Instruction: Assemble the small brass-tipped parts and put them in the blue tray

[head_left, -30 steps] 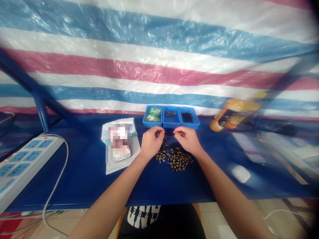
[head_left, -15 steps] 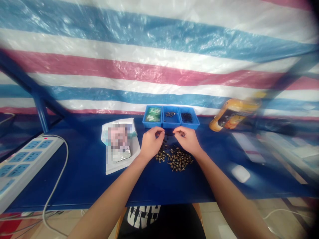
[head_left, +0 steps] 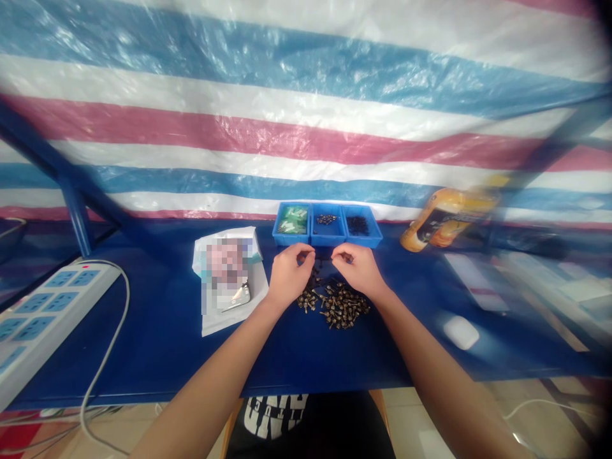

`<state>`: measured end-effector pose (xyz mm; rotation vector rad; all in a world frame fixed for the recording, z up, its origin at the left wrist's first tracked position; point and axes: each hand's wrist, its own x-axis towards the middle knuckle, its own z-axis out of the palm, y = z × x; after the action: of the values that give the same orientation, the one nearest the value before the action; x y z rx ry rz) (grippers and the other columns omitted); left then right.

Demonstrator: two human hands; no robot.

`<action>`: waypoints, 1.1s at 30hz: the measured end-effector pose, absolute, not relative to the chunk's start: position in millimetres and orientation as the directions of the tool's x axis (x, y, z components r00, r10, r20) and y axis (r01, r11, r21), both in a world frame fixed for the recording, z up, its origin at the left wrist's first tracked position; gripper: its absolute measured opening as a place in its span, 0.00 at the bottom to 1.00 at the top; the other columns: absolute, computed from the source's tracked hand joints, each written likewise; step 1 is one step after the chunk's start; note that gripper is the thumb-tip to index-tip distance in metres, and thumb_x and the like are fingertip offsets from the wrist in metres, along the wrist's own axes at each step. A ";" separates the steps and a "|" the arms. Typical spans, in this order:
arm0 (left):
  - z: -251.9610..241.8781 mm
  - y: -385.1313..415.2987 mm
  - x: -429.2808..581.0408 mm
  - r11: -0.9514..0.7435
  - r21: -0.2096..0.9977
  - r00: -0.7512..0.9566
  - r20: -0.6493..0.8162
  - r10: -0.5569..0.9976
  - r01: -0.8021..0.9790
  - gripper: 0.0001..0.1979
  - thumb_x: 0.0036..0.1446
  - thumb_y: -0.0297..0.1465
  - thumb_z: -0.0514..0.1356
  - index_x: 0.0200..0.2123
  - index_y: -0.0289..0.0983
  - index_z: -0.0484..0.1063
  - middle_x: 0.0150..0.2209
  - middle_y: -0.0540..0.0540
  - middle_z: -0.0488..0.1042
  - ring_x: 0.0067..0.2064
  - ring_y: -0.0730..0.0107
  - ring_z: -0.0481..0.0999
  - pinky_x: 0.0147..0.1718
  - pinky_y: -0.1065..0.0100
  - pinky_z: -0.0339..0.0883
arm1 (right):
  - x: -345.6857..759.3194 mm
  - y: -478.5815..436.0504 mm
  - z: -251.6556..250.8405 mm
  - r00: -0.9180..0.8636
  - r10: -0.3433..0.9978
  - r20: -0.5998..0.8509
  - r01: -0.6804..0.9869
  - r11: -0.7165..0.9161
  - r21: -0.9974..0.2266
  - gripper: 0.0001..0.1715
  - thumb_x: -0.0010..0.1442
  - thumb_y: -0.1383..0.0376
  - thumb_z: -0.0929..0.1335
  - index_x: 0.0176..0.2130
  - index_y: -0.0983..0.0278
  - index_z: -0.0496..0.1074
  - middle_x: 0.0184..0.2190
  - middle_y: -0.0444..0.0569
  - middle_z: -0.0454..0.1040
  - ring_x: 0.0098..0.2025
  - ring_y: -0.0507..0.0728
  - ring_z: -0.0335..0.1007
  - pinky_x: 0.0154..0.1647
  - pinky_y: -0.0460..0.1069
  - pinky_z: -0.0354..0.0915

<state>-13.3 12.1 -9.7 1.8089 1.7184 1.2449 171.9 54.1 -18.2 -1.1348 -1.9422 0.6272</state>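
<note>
My left hand is closed in a pinch, thumb against forefinger, above the left side of a pile of small brass-and-black metal parts. Facing it, my right hand is pinched the same way, with a small gap between the two hands. Whatever the fingertips hold is too small to make out. Just beyond the hands stand three joined blue bins: the left bin has a green-and-white packet in it, the middle bin some small metal pieces, and the right bin many small black pieces.
On the left, a white power strip with a cable lies on the blue table. A white paper packet carries a phone-like object. To the right are an orange bottle, a white rounded case and a pale flat box.
Both hands stay pinched in almost the same place. The whole view has shifted very slightly; nothing is visibly picked up or let go.
</note>
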 end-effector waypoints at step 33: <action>-10.1 12.2 -13.6 -0.192 0.744 -0.103 0.331 0.938 0.640 0.09 0.62 0.32 0.57 0.40 0.41 0.78 0.40 0.50 0.81 0.38 0.68 0.79 0.44 0.67 0.70 | 170.7 53.0 -15.7 -0.283 0.901 0.330 0.541 0.433 -0.721 0.09 0.56 0.65 0.66 0.34 0.60 0.77 0.26 0.43 0.76 0.27 0.53 0.70 0.32 0.47 0.63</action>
<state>-13.6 12.2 -10.1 1.8296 1.7283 1.1966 170.7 53.0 -15.7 -1.2141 -1.9585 0.6282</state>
